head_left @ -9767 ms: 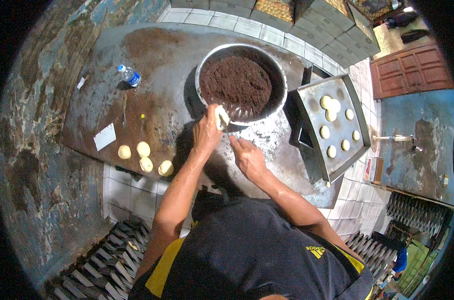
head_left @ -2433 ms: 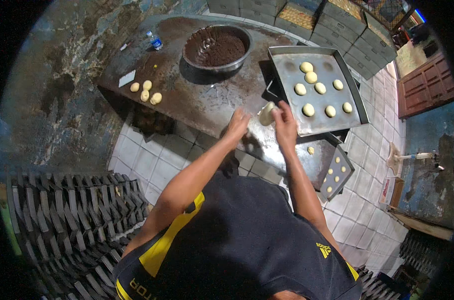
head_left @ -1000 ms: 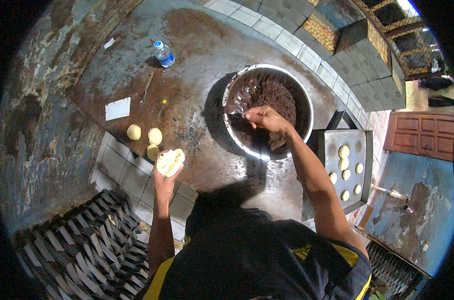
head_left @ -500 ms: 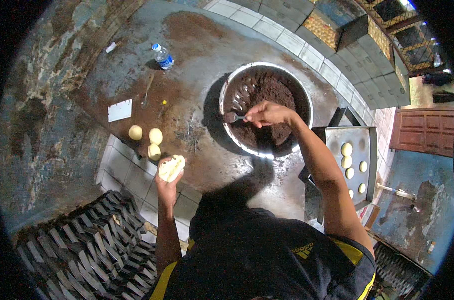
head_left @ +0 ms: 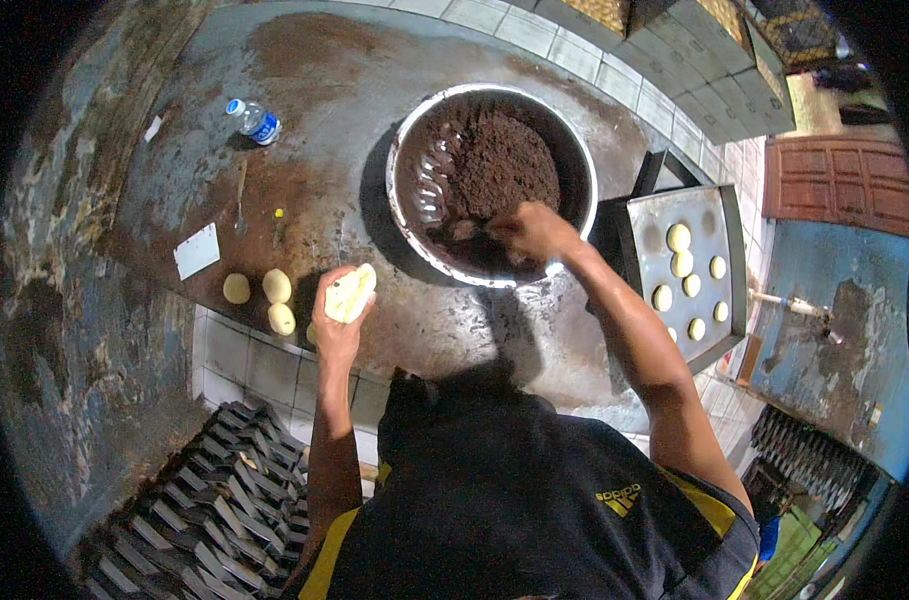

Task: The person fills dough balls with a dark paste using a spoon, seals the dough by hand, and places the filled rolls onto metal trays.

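Clearly, the big round metal basin (head_left: 394, 180) dominates the counter (head_left: 325, 170), with a dark brown crumbly mix (head_left: 505, 165) heaped mostly toward its far right side. To the left of the basin and closer to the wearer, the left hand (head_left: 337, 325) cups a pale, opened dough piece (head_left: 351, 293), its fingers clamped round the sides and its torn inner face turned up. Over the near part of the basin, the right hand (head_left: 535, 236) reaches in, fingers curled together on a small utensil (head_left: 464, 229) whose outline is blurred. Left of the basin, beyond the dough piece, three pale dough balls (head_left: 277, 285) sit near the counter's edge, and part of another shows behind the left hand. Farther left of the basin lie a white card (head_left: 197, 251) and a water bottle (head_left: 255, 122), which stands upright. Right of the basin, a metal tray (head_left: 647, 240) carries several rounded dough pieces (head_left: 679, 237).
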Demonstrator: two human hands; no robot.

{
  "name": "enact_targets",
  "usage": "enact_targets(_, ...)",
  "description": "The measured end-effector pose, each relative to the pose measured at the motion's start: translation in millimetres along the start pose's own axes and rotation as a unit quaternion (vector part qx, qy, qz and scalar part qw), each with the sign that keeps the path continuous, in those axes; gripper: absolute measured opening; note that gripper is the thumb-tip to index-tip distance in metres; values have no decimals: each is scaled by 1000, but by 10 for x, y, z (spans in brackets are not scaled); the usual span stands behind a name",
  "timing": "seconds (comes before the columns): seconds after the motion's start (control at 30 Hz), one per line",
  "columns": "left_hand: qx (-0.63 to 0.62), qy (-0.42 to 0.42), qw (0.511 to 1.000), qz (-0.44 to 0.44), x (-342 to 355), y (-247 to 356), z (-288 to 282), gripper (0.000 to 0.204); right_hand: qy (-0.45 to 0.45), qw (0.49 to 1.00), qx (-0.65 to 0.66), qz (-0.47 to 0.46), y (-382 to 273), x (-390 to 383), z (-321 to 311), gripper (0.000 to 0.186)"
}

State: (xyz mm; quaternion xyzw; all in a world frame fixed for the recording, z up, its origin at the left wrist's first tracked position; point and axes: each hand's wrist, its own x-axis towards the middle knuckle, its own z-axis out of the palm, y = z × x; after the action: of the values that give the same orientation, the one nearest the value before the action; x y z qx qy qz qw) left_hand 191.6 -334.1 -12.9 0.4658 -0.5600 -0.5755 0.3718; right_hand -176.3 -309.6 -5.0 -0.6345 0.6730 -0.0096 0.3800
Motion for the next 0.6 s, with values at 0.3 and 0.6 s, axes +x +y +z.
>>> enact_targets(0.3,23,-15,1000,15,192,-53,-26,47,21,996,-86,8,-492,386,412,20)
enact_targets(0.6,-13,-12,999,38,421,-51,410,53,-43,805,589,51,-563,-64,108,16)
